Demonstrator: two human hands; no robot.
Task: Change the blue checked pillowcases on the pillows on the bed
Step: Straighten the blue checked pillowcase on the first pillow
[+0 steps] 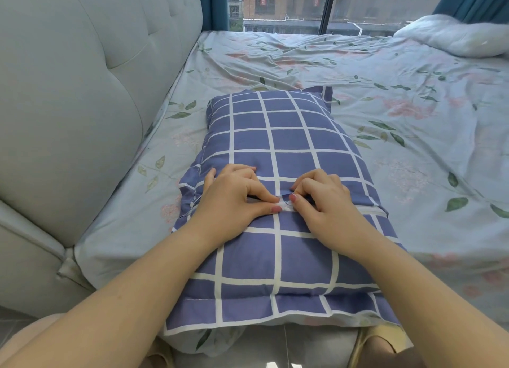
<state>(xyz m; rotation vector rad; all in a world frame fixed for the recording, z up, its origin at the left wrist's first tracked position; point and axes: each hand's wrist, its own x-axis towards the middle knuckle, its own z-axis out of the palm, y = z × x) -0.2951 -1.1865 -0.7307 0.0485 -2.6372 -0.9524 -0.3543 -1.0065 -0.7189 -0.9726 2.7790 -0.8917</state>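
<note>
1. My left hand (237,199) has thumb and forefinger pinched shut on the blue checked pillowcase (278,257), left of its zip seam (344,209).
2. Between my thumbs sits a small white tab (285,205), probably the zip pull, though it is too small to be sure.
3. My right hand (327,202), fingers curled, pinches the seam edge beside it.
4. The pillowcase, not yet off, lies lower centre on the floral sheet (413,119).
5. I should hold the left side taut and draw the tab steadily rightward, keeping the cloth clear of the teeth.
</note>
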